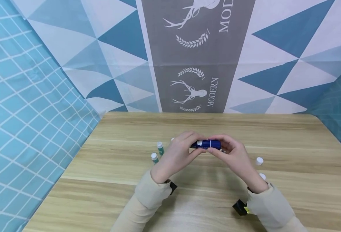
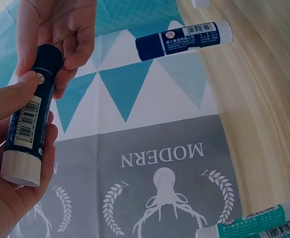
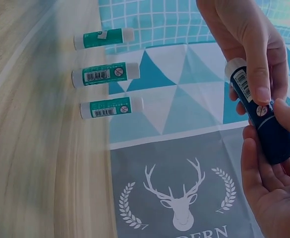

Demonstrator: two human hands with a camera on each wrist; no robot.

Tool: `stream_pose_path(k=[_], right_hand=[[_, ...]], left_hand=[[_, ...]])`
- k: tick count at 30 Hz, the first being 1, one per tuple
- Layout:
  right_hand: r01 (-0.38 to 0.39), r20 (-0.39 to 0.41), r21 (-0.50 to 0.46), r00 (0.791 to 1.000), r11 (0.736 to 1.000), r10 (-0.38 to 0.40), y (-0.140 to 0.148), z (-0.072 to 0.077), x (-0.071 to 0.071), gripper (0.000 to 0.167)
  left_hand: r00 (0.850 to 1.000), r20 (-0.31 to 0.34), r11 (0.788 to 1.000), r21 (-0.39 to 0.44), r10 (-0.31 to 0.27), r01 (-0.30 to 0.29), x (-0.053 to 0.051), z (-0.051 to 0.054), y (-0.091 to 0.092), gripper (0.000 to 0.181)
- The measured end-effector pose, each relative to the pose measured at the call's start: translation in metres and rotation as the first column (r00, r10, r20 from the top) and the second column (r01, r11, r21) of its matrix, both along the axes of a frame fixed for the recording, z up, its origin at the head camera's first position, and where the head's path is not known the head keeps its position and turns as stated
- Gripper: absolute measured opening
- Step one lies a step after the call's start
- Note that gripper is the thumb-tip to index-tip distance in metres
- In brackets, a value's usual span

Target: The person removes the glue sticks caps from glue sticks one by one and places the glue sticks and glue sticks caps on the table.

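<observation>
Both hands hold one dark blue glue stick (image 1: 206, 144) between them, level above the table. The left hand (image 1: 177, 154) grips its barrel, which ends in a white base (image 2: 21, 167) in the left wrist view. Around the dark blue cap end curl the thumb and fingers of the right hand (image 1: 235, 157). Cap and barrel meet at a thin pale line; the cap is on. Part of the label is covered by the fingers of the left hand (image 3: 256, 54).
Green glue sticks (image 1: 160, 148) stand left of the hands, three of them in the right wrist view. Another blue glue stick (image 2: 184, 39) shows in the left wrist view. White-topped items (image 1: 259, 161) stand by the right forearm. Patterned cloth (image 1: 188, 64) hangs behind the wooden table (image 1: 115, 129).
</observation>
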State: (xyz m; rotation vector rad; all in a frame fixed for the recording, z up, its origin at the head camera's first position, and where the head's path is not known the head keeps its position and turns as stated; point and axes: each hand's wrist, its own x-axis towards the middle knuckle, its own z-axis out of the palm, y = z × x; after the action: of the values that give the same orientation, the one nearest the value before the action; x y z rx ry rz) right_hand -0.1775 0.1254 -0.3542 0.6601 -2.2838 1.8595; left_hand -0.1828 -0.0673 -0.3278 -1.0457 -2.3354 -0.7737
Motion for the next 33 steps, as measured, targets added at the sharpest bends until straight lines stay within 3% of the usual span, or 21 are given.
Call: stream_pose_path(k=[10,33], right_hand=[[0.007,-0.076,0.011,0.997,1.000,-0.006,-0.0009,0.0009,0.0000,0.025],[-0.007,-0.085,0.032,0.996,0.999,0.009,0.0023,0.0031,0.0037,0.027]], left_hand=[[1.000,-0.023,1.000,0.002,0.022,-0.022,0.0035,0.0023,0.0024,0.027],[1.000,0.029,1.000,0.008,-0.001,0.000,0.0076,0.0060,0.0012,0.027]])
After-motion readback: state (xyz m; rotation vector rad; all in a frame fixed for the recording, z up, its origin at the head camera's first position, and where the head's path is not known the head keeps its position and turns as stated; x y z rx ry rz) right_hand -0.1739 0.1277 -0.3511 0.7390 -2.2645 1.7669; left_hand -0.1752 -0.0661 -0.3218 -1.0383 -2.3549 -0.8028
